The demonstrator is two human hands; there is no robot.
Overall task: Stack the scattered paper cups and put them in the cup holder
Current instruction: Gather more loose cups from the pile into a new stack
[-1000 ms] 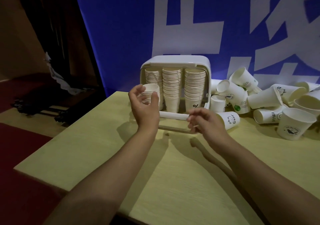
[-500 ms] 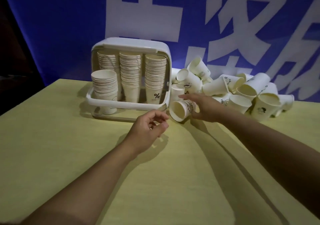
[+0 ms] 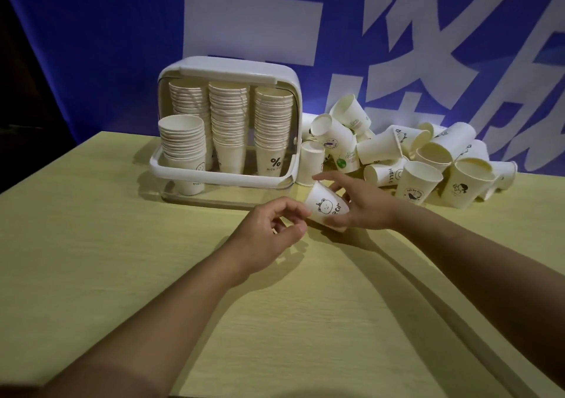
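Note:
A white cup holder [image 3: 227,70] stands at the back of the table with several stacks of paper cups inside; a shorter stack [image 3: 182,143] sits at its front left. To its right lies a heap of scattered paper cups [image 3: 406,156]. My right hand [image 3: 360,206] grips one paper cup with a bear print [image 3: 327,208], tilted, just in front of the holder's right corner. My left hand [image 3: 272,232] hovers beside that cup with fingers loosely curled, holding nothing; its fingertips are close to the cup's left side.
The yellow wooden table [image 3: 122,260] stretches toward me from the holder. A blue banner with large white characters [image 3: 275,15] hangs behind. The table's left edge borders a dark floor area.
My right hand has lifted the bear-print cup from the heap's edge and brought it toward my left hand. The left hand has risen slightly toward it.

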